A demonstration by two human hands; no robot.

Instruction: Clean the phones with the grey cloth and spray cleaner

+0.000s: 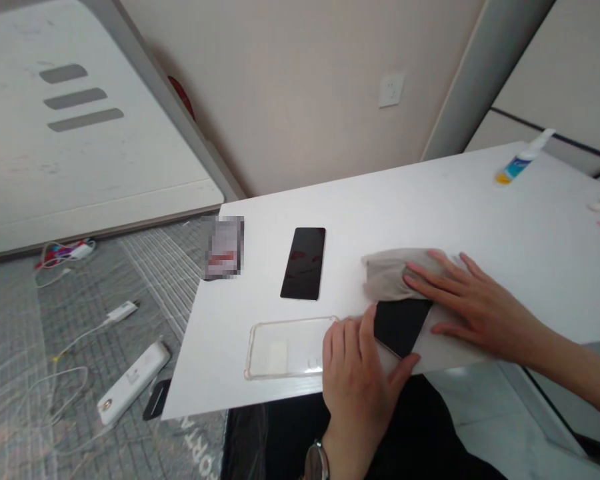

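Note:
A black phone (pixel 399 325) lies near the front edge of the white table (pixel 480 213). My left hand (pixel 357 377) grips its near end between thumb and fingers. My right hand (pixel 467 300) lies flat, fingers spread, pressing a beige cloth (pixel 387 273) onto the phone's far end. A clear phone case (pixel 285 347) lies just left of my left hand. A second black phone (pixel 304 263) rests face up further back.
A blurred card or packet (pixel 223 245) sits at the table's left edge. A small spray bottle (pixel 523 159) lies at the far right. On the floor mat to the left are a white power bank (pixel 133 381), cables and a charger (pixel 121 311).

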